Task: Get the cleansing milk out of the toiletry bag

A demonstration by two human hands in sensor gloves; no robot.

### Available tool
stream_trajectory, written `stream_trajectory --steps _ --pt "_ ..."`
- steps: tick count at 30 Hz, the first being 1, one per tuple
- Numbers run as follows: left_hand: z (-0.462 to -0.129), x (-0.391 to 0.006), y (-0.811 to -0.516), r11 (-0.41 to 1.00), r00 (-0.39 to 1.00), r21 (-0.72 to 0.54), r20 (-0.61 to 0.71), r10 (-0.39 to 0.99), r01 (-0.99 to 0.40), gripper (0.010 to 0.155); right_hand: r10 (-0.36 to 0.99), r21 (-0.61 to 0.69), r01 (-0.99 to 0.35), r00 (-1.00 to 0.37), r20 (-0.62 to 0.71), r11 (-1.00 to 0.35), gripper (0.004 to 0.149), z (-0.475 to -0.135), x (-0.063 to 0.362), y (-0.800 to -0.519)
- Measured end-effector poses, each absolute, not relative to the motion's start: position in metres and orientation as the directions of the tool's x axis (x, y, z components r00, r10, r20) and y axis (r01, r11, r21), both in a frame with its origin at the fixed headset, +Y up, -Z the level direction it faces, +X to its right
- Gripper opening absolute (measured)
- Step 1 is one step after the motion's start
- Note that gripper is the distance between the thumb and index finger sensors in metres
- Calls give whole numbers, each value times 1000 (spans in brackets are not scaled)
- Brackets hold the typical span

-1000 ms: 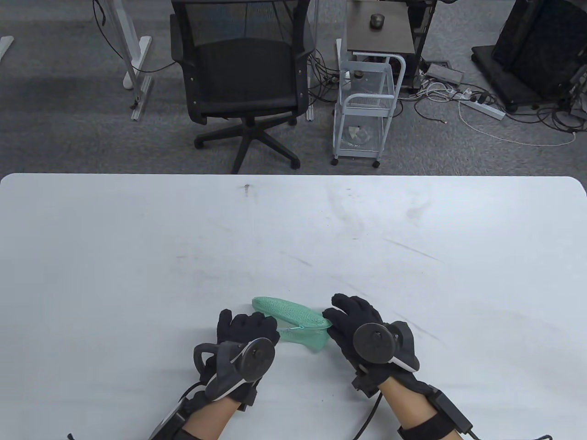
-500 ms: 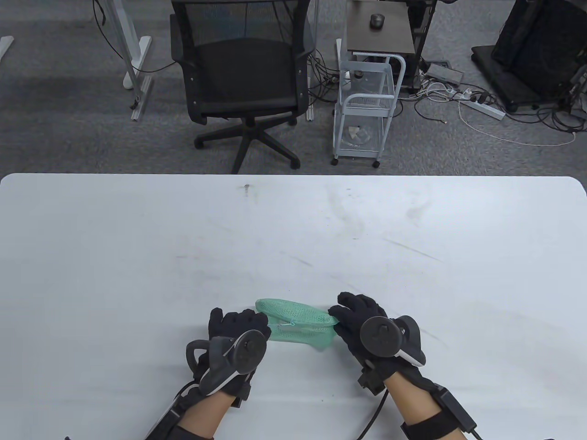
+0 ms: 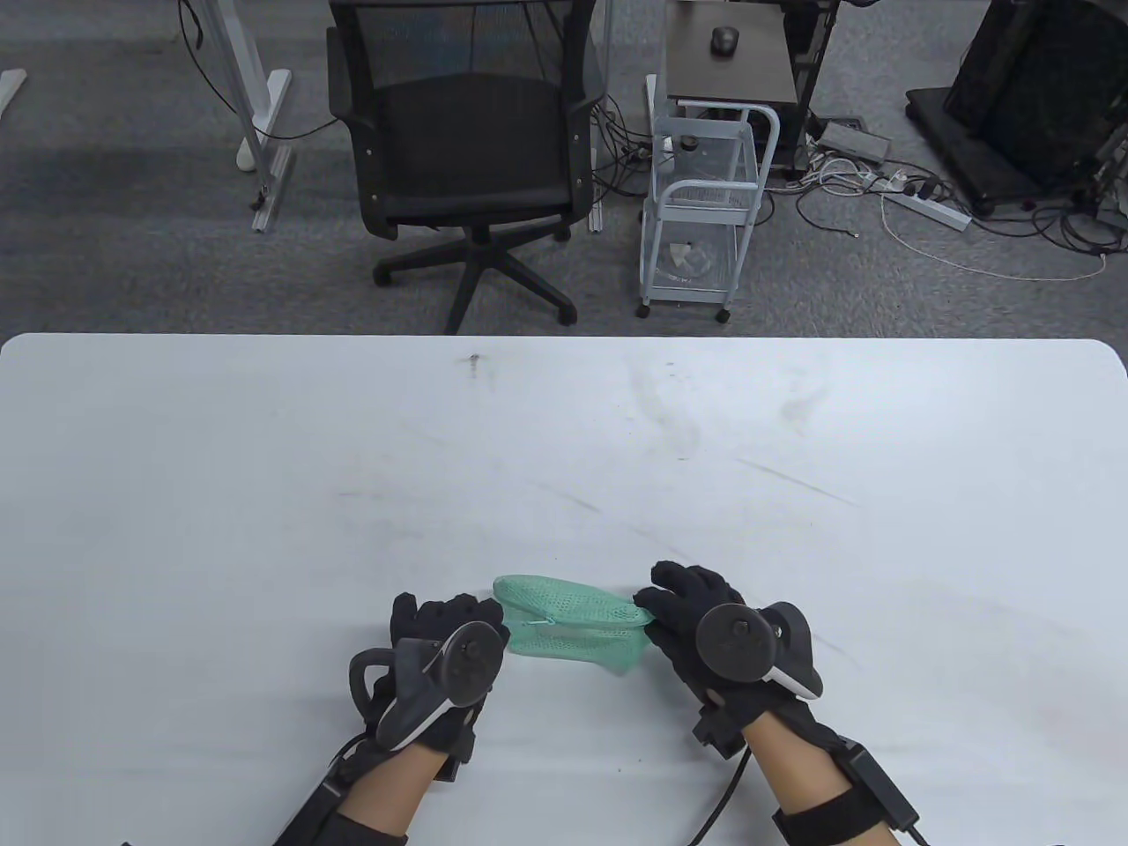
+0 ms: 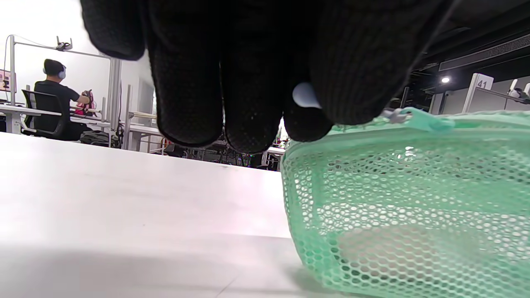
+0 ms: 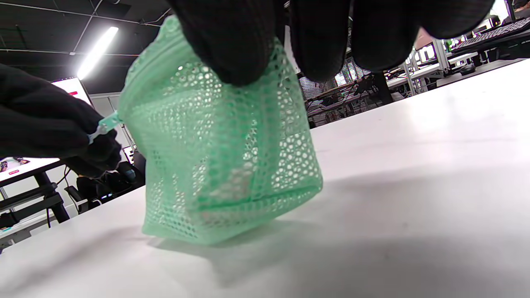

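A green mesh toiletry bag (image 3: pixel 573 621) sits on the white table (image 3: pixel 564 458) near the front edge, between both hands. My left hand (image 3: pixel 449 621) pinches the zipper pull (image 4: pixel 304 96) at the bag's left end; the pull also shows in the right wrist view (image 5: pixel 103 124). My right hand (image 3: pixel 679 608) grips the bag's top right corner (image 5: pixel 248 62). Through the mesh a pale shape (image 4: pixel 385 248) lies at the bag's bottom; I cannot tell what it is. The bag (image 4: pixel 405 198) fills the right of the left wrist view.
A black office chair (image 3: pixel 467 159) and a white wire cart (image 3: pixel 705 203) stand on the floor beyond the table's far edge. Cables and a power strip (image 3: pixel 925 207) lie at the far right.
My left hand has moved left along the bag's top with the zipper pull. My right hand has shifted slightly right, keeping its hold on the bag's corner.
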State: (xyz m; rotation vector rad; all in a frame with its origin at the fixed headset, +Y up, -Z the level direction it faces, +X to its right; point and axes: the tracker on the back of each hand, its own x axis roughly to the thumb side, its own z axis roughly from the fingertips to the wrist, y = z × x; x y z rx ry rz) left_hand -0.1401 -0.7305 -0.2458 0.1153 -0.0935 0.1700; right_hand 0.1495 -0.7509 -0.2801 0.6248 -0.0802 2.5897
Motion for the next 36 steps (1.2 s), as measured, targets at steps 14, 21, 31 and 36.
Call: stream_trajectory --steps 14,21,31,36 --pt "-256 -156 -736 982 986 97 30 162 -164 40 435 64 -457 -781 448 -887 39 -281 151 -751" --pt "-261 -164 -738 983 986 84 -8 167 -166 40 437 70 -457 -779 450 -887 39 -281 152 -751" --pt "-269 -179 -743 983 982 70 -72 172 -167 40 439 74 -457 -780 446 -886 39 -282 153 -751" --pt "-272 -185 -745 984 980 66 -96 173 -168 40 439 75 -457 -780 447 -887 39 -282 154 -751"
